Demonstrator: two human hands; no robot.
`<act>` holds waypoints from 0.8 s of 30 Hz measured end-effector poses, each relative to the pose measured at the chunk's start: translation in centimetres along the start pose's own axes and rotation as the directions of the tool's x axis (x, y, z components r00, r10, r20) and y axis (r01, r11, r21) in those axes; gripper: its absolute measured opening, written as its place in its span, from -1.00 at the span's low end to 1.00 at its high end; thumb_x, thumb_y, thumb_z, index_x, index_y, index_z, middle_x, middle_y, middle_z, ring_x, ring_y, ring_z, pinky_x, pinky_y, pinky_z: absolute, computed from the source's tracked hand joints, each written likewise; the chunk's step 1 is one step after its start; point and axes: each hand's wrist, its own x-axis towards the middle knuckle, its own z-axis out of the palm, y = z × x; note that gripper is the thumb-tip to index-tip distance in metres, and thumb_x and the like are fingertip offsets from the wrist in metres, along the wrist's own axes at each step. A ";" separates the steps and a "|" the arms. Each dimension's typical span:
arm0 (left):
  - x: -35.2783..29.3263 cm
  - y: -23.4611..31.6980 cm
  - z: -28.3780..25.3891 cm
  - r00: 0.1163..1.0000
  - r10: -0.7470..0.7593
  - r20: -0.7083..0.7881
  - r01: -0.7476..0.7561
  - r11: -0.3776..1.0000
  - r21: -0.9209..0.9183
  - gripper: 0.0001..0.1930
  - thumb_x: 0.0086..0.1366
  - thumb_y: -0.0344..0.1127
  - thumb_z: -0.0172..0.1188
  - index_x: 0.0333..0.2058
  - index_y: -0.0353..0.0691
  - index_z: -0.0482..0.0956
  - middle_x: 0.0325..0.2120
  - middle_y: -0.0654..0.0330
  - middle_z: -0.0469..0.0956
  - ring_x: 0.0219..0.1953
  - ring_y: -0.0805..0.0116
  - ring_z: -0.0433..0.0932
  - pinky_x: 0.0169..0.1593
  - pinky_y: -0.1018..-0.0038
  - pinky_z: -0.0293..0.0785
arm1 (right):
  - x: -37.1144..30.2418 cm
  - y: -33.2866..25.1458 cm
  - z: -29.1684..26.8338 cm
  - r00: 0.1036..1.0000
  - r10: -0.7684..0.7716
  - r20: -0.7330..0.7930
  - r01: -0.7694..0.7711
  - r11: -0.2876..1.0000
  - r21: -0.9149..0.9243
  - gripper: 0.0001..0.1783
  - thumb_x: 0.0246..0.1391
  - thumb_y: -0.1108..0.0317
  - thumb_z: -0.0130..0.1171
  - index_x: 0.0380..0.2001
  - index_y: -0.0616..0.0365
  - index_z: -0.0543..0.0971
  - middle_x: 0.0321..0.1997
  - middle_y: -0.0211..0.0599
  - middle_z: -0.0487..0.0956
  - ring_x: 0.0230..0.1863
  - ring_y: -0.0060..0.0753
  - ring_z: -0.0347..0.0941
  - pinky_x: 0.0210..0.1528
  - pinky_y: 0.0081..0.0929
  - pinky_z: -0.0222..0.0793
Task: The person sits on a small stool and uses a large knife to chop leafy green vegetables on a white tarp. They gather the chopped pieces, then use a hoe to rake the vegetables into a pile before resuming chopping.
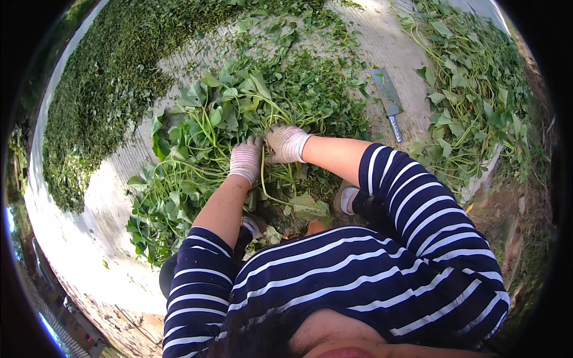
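Both my hands wear pale striped work gloves with greyish fingers and are close together over a heap of leafy green vines [206, 122]. My left hand [246, 160] presses down on the stems, its fingers curled in among them. Right beside it, my right hand [287, 143] is closed round the stems, with its fingertips partly hidden by leaves and the other glove. A long stem hangs between the hands towards a large loose leaf [310, 207] near my feet. Chopped greens [334, 89] lie just beyond and to the right of the heap.
A cleaver [388, 101] lies flat on the concrete to the right, its handle towards me. More uncut vines [471, 101] are piled at the far right. A wide spread of chopped greens [107, 89] covers the ground at the left and back. My shoes [346, 200] flank the heap's near side.
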 end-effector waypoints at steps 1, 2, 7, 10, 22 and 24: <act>1.3 -0.6 -0.3 0.995 0.032 0.095 -0.033 0.999 0.009 -0.37 0.00 -0.29 0.41 0.08 -0.21 0.41 0.04 -0.08 0.49 0.01 0.03 0.57 0.05 0.25 0.51 | -1.5 -0.1 0.4 0.973 -0.154 -0.172 0.107 0.961 -0.257 0.11 -0.10 -0.32 0.30 0.27 0.38 0.27 0.27 0.16 0.37 0.39 0.09 0.20 0.37 0.11 0.12; 2.4 -1.2 -0.6 0.974 0.070 0.215 -0.076 0.997 0.021 -0.36 -0.05 -0.25 0.45 0.05 -0.22 0.44 0.04 -0.09 0.50 -0.02 0.02 0.58 0.01 0.25 0.55 | -2.9 0.0 1.1 0.931 -0.289 -0.225 0.191 0.907 -0.375 0.02 0.00 -0.18 0.25 0.31 0.37 0.21 0.35 0.16 0.30 0.47 0.08 0.09 0.42 0.25 -0.08; 6.9 -4.4 -1.9 0.889 0.159 0.428 -0.097 0.982 -0.164 -0.08 -0.23 0.03 0.61 0.10 -0.25 0.40 -0.08 -0.04 0.61 -0.08 -0.05 0.60 0.01 0.25 0.55 | -4.6 -0.1 6.7 0.888 -0.459 0.032 0.388 0.709 -0.589 -0.32 0.22 0.13 -0.18 0.43 -0.14 0.13 0.55 -0.07 0.03 0.55 0.01 -0.11 0.52 0.20 -0.38; 8.3 -6.1 -1.9 0.839 0.375 0.395 -0.208 0.891 -0.404 -0.24 0.00 0.04 0.44 0.13 -0.20 0.43 -0.11 0.02 0.64 -0.05 0.00 0.57 0.08 0.29 0.48 | -0.2 1.9 6.0 0.851 -0.446 -0.275 0.129 0.687 -0.715 -0.31 0.23 0.11 -0.18 0.44 -0.28 0.09 0.56 -0.14 0.01 0.56 0.00 -0.11 0.50 0.27 -0.41; 7.0 -3.5 0.6 0.824 0.172 0.540 0.130 0.870 -0.475 -0.11 -0.12 0.12 0.45 0.08 -0.45 0.44 -0.04 -0.15 0.57 -0.04 0.02 0.59 0.04 0.23 0.51 | 3.1 2.4 -0.2 0.964 -0.260 0.058 0.257 0.851 -0.457 -0.64 0.06 0.39 0.13 -0.05 0.23 0.60 -0.12 -0.13 0.66 -0.02 -0.13 0.60 0.09 -0.21 0.48; 6.5 -3.6 -1.0 0.869 0.087 0.487 0.119 0.919 -0.376 -0.08 -0.12 0.14 0.47 0.11 -0.40 0.41 0.00 -0.14 0.55 0.01 -0.02 0.57 0.10 0.20 0.48 | 5.5 1.3 -0.9 0.973 -0.186 0.136 0.225 0.895 -0.384 -0.77 -0.04 0.42 0.25 -0.27 0.18 0.73 -0.26 -0.08 0.71 -0.19 -0.04 0.66 -0.21 -0.12 0.57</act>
